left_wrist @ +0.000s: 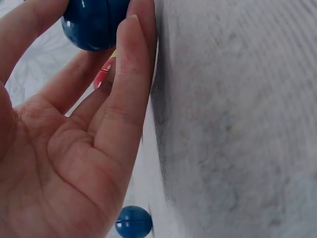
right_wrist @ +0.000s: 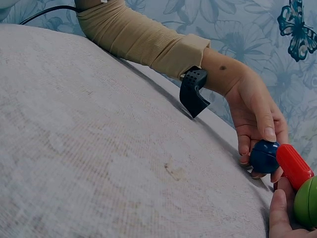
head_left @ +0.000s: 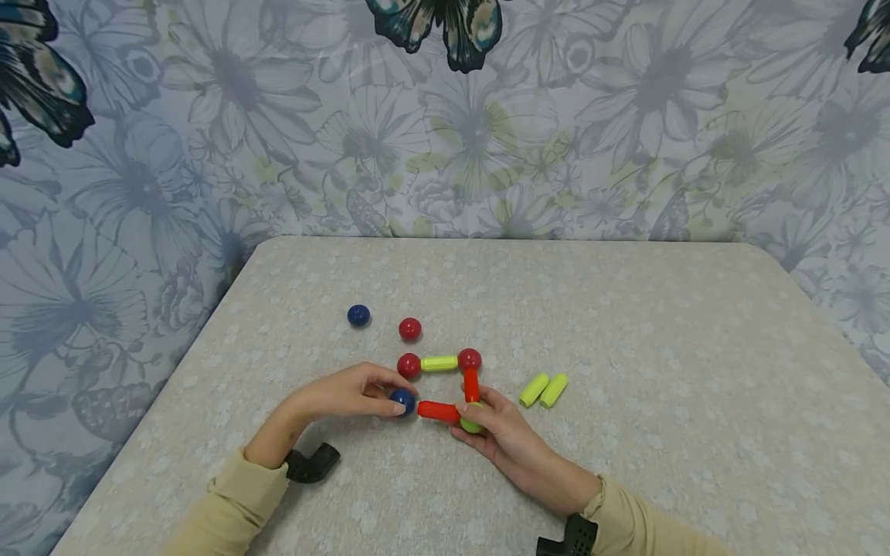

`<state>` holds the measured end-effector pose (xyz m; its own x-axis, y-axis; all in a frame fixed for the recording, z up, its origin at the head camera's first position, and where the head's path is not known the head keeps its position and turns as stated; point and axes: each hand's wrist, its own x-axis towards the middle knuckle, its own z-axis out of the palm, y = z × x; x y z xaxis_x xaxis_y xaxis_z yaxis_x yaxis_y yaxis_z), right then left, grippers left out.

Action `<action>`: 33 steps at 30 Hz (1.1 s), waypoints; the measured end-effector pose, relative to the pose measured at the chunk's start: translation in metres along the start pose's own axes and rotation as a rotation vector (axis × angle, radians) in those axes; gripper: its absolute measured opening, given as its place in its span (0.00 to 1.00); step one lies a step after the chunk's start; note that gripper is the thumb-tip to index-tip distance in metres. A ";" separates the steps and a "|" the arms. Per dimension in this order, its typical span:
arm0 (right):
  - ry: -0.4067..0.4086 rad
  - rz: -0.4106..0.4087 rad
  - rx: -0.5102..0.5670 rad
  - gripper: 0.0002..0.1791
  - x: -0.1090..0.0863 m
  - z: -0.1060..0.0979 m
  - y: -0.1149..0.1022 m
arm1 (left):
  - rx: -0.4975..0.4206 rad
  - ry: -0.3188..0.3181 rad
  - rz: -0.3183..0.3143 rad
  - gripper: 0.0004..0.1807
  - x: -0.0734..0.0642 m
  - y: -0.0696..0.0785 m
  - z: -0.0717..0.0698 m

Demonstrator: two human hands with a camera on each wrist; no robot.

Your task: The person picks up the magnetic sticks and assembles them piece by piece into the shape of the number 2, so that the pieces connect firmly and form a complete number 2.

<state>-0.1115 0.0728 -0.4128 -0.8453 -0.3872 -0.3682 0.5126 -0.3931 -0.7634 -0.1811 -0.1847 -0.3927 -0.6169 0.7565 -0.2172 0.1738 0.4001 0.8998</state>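
My left hand (head_left: 354, 392) pinches a blue ball (head_left: 402, 401) between thumb and fingers, close over the table. Beside it, my right hand (head_left: 511, 444) grips a green ball (head_left: 472, 425) at a corner of a joined piece. From that green ball a red stick (head_left: 439, 411) points left, its free end right at the blue ball. A second red stick (head_left: 471, 384) runs from the green ball to a red ball (head_left: 469, 359). A yellow-green stick (head_left: 439, 363) links that one to another red ball (head_left: 409, 366). In the right wrist view the blue ball (right_wrist: 264, 156) overlaps the red stick's end.
A loose blue ball (head_left: 358, 315) and a loose red ball (head_left: 410, 330) lie behind the joined piece. Two yellow-green sticks (head_left: 544, 390) lie side by side to the right. The table (head_left: 660, 347) has a patterned cloth and meets a flowered wall (head_left: 487, 154).
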 end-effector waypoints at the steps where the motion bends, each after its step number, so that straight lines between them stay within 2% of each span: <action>1: -0.001 -0.001 -0.001 0.35 0.000 0.000 0.000 | -0.002 -0.001 0.001 0.17 0.001 0.000 0.001; 11: -0.010 -0.007 -0.009 0.34 0.002 -0.001 0.001 | -0.036 -0.017 0.023 0.15 0.002 -0.001 0.005; 19: -0.024 -0.018 -0.015 0.35 0.000 -0.001 0.001 | -0.041 -0.006 0.013 0.15 0.002 0.002 0.007; 33: 0.002 0.000 -0.021 0.34 0.002 -0.002 0.001 | -0.085 -0.010 0.028 0.17 0.000 0.003 0.002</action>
<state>-0.1133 0.0729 -0.4152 -0.8458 -0.3854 -0.3688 0.5089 -0.3756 -0.7745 -0.1786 -0.1821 -0.3907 -0.6047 0.7722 -0.1951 0.1246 0.3337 0.9344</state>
